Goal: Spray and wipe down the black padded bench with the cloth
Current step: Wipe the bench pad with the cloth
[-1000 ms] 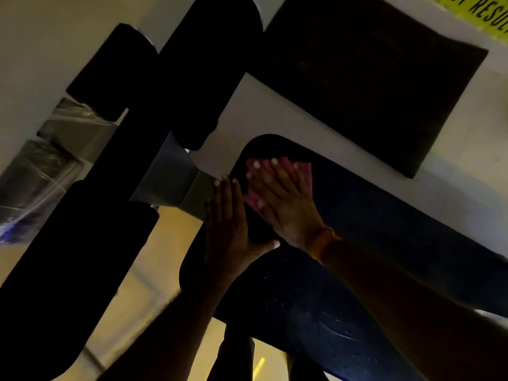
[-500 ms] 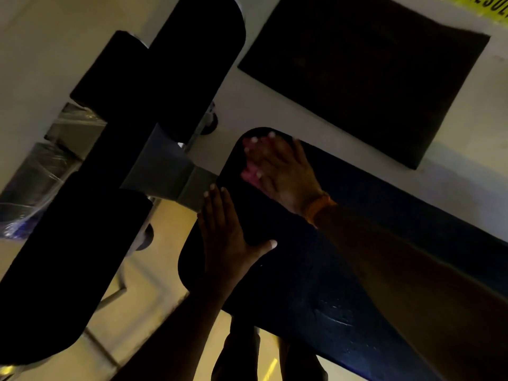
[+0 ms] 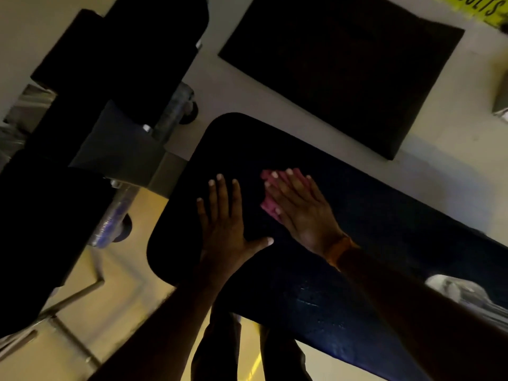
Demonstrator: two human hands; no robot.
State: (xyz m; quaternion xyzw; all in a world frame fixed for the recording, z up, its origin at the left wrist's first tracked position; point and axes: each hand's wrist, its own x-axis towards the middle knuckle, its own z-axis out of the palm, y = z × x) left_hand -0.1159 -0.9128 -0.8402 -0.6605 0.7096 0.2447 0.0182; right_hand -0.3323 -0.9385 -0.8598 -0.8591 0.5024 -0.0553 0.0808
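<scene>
Head | left hand (image 3: 224, 229) flat on bench (image 3: 384, 243) by rounded end | right hand (image 3: 302, 213) fingers (image 3: 292, 188) straight, pressing cloth (image 3: 268, 207)

Right hand (image 3: 302, 215) and cloth (image 3: 268, 207), back from end of bench (image 3: 384, 243), now beside left hand (image 3: 225, 229).

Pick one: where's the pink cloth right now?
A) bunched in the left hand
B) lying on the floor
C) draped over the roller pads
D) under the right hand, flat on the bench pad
D: the pink cloth shows beneath the straight fingers of the right hand, pressed onto the bench; the left hand lies flat beside it, holding nothing.
</scene>
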